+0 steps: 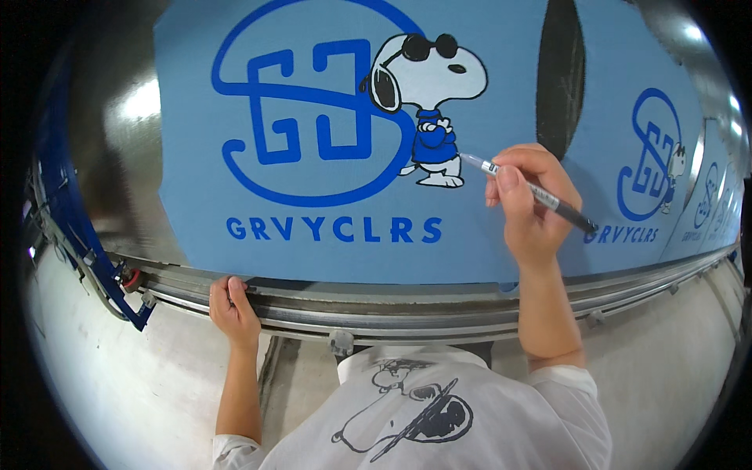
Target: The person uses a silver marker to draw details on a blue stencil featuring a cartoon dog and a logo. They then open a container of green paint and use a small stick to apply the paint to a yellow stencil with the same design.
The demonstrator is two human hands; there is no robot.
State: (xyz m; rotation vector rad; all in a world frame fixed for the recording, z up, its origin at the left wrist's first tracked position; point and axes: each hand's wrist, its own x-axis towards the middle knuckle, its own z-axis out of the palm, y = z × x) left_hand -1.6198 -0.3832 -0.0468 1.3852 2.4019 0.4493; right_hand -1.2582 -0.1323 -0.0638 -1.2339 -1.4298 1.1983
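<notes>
One row of bold blue capital letters [313,229] runs left of the right hand [540,200], beneath a large blue looping emblem of linked outlined letters [313,96]. A white cartoon dog with black sunglasses and a blue sweater [427,74] leans on that emblem, up and left of the same hand. All are printed on a matte light-blue cloth panel [509,86], which lies under and beyond the right hand. Its fingers and thumb close around a slim pen with a pale barrel and black end [560,207]; the barrel's print is too small to read. The nib is at the sweater's right edge; contact cannot be told.

Beyond the right hand, a dark leaf-shaped gap [561,78] splits the cloth; to its right, a second panel repeats the design [650,157]. Plain cloth borders the lettering, down to the smooth grey metal rail [439,321] nearer the body. The left hand [235,308] rests there, fingers loosely curled; how firmly it grips cannot be told.
</notes>
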